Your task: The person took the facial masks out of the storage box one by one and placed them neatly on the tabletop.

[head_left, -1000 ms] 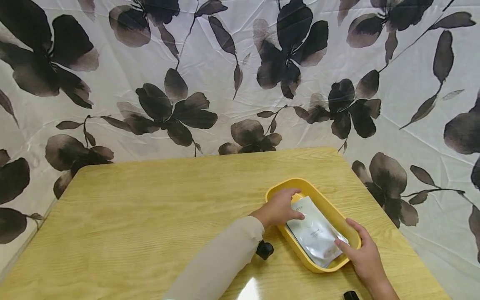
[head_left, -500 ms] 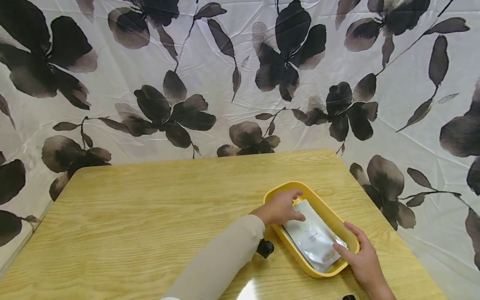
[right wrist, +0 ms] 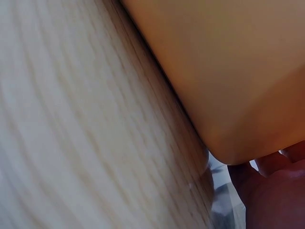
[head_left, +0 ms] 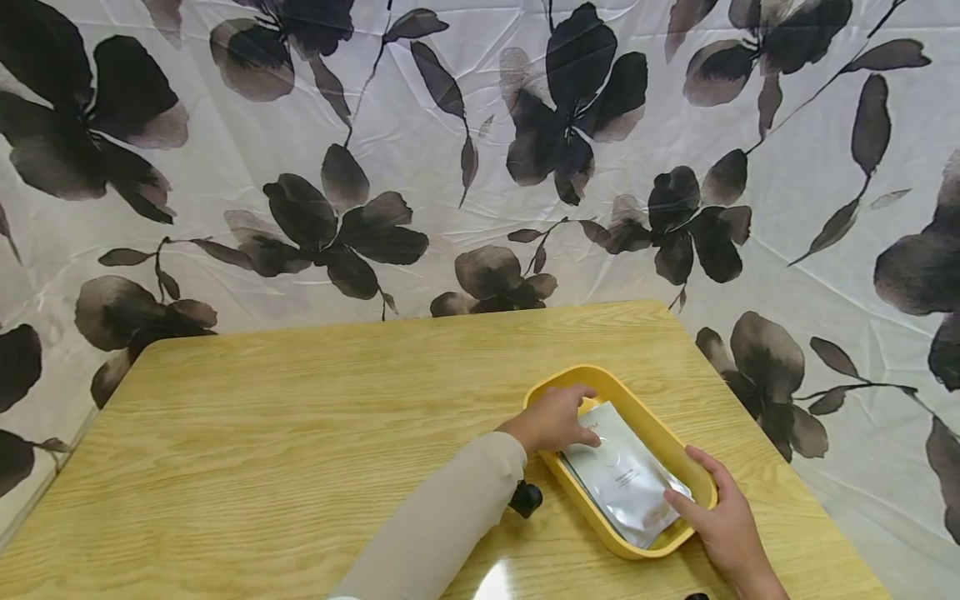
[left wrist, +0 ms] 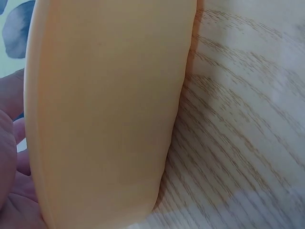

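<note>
The right grip [head_left: 720, 508], the person's bare right hand, grasped the near end of a yellow, round-cornered, oblong tray [head_left: 649, 427]; its thumb reached inside over the rim while its fingers lay against the outer wall. The left grip [head_left: 553, 421], the person's bare left hand, was released, its thumb and fingers spread apart over the tray's far end; whether it touched the contents could not be told. Between the two grips, inside the tray, lay a flat, glossy, silvery-white packet [head_left: 626, 479] with small print; the right thumb lay over its near part, the left thumb over its far part. Behind the left grip ran a pale beige sleeve [head_left: 442, 517]. Just beside it, nearer the wearer than the left grip, sat a small black object [head_left: 527, 500]. The pale yellow, wood-grained tabletop [head_left: 300, 433] extended beneath the tray and well out to the left of both grips. Beyond the grips and the tabletop's far edge hung a white, wrinkled cloth [head_left: 435, 150] printed with dark flowers.
</note>
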Available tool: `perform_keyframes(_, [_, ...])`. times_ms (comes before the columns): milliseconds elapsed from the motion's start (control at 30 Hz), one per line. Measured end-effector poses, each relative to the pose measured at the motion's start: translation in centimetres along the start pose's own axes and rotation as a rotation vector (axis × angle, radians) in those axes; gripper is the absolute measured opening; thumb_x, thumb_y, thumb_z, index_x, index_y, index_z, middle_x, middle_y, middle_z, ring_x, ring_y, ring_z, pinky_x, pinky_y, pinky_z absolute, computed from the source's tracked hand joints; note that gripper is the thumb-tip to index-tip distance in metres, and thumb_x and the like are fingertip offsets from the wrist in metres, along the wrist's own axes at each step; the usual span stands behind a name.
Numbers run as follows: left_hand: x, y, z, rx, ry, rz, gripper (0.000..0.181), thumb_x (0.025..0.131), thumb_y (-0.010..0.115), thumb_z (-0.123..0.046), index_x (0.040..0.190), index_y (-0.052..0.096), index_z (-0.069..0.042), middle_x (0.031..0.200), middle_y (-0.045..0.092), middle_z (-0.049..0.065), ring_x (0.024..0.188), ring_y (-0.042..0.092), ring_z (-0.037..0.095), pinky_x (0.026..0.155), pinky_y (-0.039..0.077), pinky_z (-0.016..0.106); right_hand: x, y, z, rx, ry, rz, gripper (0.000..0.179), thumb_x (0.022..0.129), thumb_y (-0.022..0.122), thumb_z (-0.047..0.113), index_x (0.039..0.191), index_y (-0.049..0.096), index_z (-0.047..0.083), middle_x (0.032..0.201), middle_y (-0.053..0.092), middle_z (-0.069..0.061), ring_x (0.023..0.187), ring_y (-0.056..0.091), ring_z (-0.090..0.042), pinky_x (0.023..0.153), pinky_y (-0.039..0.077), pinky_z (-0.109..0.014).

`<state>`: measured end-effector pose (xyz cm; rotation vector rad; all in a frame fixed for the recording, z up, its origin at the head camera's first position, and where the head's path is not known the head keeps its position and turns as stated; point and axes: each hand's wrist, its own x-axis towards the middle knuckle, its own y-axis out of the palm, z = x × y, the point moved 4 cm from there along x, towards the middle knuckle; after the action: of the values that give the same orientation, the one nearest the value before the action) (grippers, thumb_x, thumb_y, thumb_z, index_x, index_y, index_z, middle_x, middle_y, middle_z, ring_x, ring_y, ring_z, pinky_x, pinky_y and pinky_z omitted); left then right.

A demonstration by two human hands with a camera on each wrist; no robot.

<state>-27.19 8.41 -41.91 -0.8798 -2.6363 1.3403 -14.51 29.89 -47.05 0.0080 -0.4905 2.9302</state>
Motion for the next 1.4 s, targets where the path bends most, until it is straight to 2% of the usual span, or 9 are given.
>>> perform_keyframes(200, [-0.09,0.20,0.11,0.011,-0.013,0.008,0.068,0.083,0.085,-0.031,0.142,0.054,-0.017,0.123,0.067,0.001,0.113,0.059,0.015,0.093,0.048,0.025,-0.12,0.09,0.00,0.007,0.015,-0.003,0.071,0.092,0.073,0.006,0.149,0.032,-0.003,0.140,0.043,-0.029,0.102,0.052,0.008,0.079,0.051,-0.015])
perform_keyframes(367, [-0.05,0.39,0.25,0.008,-0.023,0.006,0.065,0.083,0.085,-0.030,0.140,0.056,-0.017,0.118,0.068,0.000,0.108,0.058,0.014,0.091,0.048,0.024,-0.16,0.14,0.09,0.001,0.013,-0.004,0.071,0.092,0.073,0.006,0.149,0.033,-0.003,0.141,0.042,-0.029,0.102,0.051,0.010,0.079,0.050,-0.014])
perform_keyframes(800, [0.23,0.24,0.08,-0.016,0.013,-0.010,0.059,0.084,0.084,-0.027,0.135,0.058,-0.014,0.113,0.067,-0.001,0.101,0.060,0.013,0.088,0.049,0.022,0.04,0.12,0.27,0.028,-0.005,-0.009,0.070,0.092,0.072,0.005,0.149,0.032,-0.004,0.142,0.040,-0.029,0.103,0.050,0.011,0.080,0.049,-0.012])
perform_keyframes(1033, [0.26,0.34,-0.14,-0.046,0.051,-0.018,0.056,0.082,0.086,-0.028,0.131,0.062,-0.014,0.109,0.064,-0.002,0.095,0.056,0.011,0.086,0.048,0.021,-0.04,0.02,0.14,0.005,-0.007,-0.008,0.070,0.092,0.072,0.005,0.149,0.033,-0.004,0.142,0.041,-0.029,0.103,0.051,0.010,0.082,0.048,-0.011])
perform_keyframes(1233, [0.03,0.04,-0.26,-0.098,0.071,-0.011,0.058,0.082,0.086,-0.027,0.133,0.062,-0.013,0.119,0.063,0.000,0.104,0.057,0.013,0.091,0.048,0.022,-0.06,0.08,0.14,0.018,0.011,-0.006,0.070,0.092,0.072,0.006,0.150,0.032,-0.003,0.143,0.041,-0.028,0.103,0.051,0.010,0.082,0.048,-0.012])
perform_keyframes(1400, [-0.27,-0.29,-0.37,-0.111,0.131,0.005,0.059,0.081,0.087,-0.028,0.133,0.063,-0.012,0.132,0.060,0.001,0.118,0.054,0.014,0.099,0.042,0.023,-0.09,0.10,0.19,0.028,0.012,-0.004,0.070,0.092,0.071,0.005,0.149,0.031,-0.004,0.141,0.041,-0.031,0.101,0.053,0.009,0.079,0.051,-0.016])
